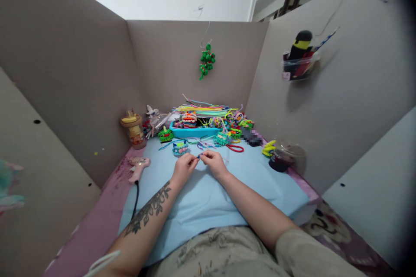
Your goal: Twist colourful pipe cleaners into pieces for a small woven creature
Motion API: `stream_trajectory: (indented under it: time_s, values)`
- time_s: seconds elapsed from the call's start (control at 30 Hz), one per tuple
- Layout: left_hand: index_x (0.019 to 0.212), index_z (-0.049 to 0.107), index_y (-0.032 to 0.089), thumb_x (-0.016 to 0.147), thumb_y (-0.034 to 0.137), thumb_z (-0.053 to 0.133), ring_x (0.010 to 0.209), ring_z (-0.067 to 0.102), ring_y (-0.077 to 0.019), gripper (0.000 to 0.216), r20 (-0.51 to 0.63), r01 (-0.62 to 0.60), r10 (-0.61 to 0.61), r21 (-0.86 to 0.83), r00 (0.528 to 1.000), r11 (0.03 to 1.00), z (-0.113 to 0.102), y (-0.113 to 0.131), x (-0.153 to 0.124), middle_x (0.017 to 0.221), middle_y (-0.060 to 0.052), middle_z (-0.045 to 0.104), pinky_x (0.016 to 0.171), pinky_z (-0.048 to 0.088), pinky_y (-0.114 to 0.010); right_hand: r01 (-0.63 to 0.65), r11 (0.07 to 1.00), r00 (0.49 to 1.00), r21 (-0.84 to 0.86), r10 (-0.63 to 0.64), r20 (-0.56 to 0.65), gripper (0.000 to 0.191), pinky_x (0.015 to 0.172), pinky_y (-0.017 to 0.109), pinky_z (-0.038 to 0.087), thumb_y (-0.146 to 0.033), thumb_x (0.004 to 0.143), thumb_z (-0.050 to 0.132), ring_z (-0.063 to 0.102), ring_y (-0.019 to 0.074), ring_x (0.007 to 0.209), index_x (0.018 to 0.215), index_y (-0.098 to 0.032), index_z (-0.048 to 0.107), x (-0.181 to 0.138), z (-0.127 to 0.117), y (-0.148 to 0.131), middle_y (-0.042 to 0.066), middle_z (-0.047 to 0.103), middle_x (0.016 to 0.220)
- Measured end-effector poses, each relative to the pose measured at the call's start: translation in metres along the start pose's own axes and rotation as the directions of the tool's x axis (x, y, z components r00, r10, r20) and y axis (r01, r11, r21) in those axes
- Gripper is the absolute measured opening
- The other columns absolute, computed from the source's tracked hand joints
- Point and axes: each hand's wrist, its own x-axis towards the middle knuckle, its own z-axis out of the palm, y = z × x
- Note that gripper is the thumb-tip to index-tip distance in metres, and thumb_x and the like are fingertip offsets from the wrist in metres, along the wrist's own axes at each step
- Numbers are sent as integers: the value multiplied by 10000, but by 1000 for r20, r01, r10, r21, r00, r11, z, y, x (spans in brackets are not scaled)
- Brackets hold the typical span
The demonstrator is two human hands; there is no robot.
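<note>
Blue pipe cleaner, a short fuzzy piece, sits pinched between both hands just above the light blue sheet that covers the counter. Fingers of the left hand close on its left end and fingers of the right hand close on its right end, so only a small bit shows in the gap between the fingertips. The piece is so small and so nearly hidden that its exact shape cannot be made out.

Risk, as I judge it: with so little of the piece exposed, a slack pinch on either side could let it spring free and drop onto the sheet, where loose strands of similar colour lie just beyond the knuckles and could be confused with it.

Just ahead of the hands lies a small blue woven figure, and behind it a blue tray heaped with coloured pipe cleaners. A pink glue gun rests to the left near the sheet's edge, and a dark lidded cup stands to the right, well apart.
</note>
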Motion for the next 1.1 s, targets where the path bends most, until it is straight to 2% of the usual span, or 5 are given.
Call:
stream_trajectory:
  time_s: [0.3, 0.47, 0.57, 0.83, 1.1]
  values:
    - [705, 630, 184, 713, 379, 602, 678, 457, -158, 197, 71, 134, -126, -120, 989, 984, 2, 1, 1, 653, -34, 511, 556, 329, -219, 20, 1000, 999, 0, -20, -31, 230, 505, 225, 321, -376, 685, 605, 396, 91, 496, 615, -160, 568, 1, -2, 2, -43, 453, 505]
    - [755, 597, 128, 756, 487, 520, 434, 284, -62, 367, 405, 478, -320, -389, 856, 787, -2, -3, 4, 514, 33, 399, 403, 159, -195, 104, 994, 993, -19, -102, 55, 188, 603, 241, 383, -334, 704, 608, 474, 118, 614, 639, -158, 619, 0, -5, -7, 0, 542, 635]
    - [774, 592, 113, 685, 443, 624, 431, 270, -37, 343, 467, 562, -350, -464, 812, 685, -3, -4, 4, 572, 24, 439, 394, 117, -187, 111, 993, 992, -44, -108, 65, 183, 588, 236, 386, -338, 701, 618, 472, 117, 609, 648, -165, 644, 0, -5, -8, 3, 545, 643]
    - [636, 582, 132, 686, 432, 613, 414, 278, -55, 306, 205, 389, -336, -355, 919, 850, 0, -8, 6, 445, 54, 373, 421, 179, -202, 45, 999, 998, 17, -45, 32, 185, 492, 230, 347, -345, 682, 641, 436, 98, 506, 731, -173, 685, 1, -3, -5, -13, 556, 581]
    - [636, 631, 177, 725, 307, 582, 627, 441, -133, 165, -46, -1, 1, 0, 999, 1000, 1, -3, 0, 608, -8, 524, 629, 335, -233, -1, 999, 1000, 49, 1, -13, 209, 458, 228, 295, -368, 688, 649, 395, 90, 455, 698, -161, 676, 0, 1, 1, -40, 481, 474]
